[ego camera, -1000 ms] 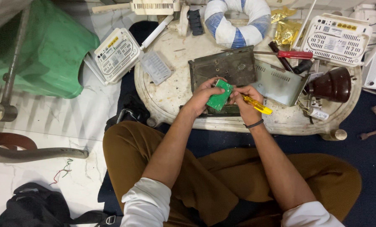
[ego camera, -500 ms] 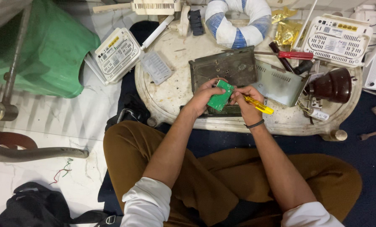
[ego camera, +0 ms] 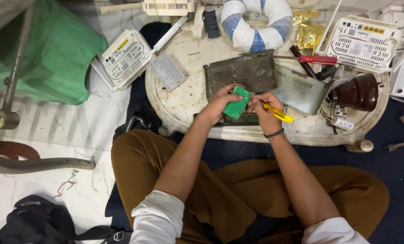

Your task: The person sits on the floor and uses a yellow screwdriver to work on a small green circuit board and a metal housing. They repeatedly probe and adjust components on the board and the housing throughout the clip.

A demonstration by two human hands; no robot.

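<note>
Two hands meet over a low round table (ego camera: 184, 108) in the head view. The left hand (ego camera: 220, 103) is curled around a small green circuit board (ego camera: 237, 102), with its fingers wrapped on the board's left edge. The right hand (ego camera: 263, 106) is closed on a yellow screwdriver (ego camera: 278, 113), and its handle sticks out toward 4 o'clock. The screwdriver's tip is hidden, so I cannot tell if it touches the board. The green board sits up off the table, tilted, right between both hands near the table's front edge. At 12 o'clock from the hands lies a dark metal plate (ego camera: 242, 72), flat on the table. At 2 o'clock is a red screwdriver (ego camera: 317, 59), and past it a white router (ego camera: 362, 44). At 3 o'clock stands a dark brown round thing (ego camera: 357, 92). At 10 o'clock another white router (ego camera: 126, 58) hangs off the table's edge. At 12 o'clock, far up, is a blue and white ring (ego camera: 254, 22). A green bin (ego camera: 53, 63) sits at 9 o'clock, well apart. A black bag (ego camera: 35, 223) lies on the floor at 7 o'clock.
</note>
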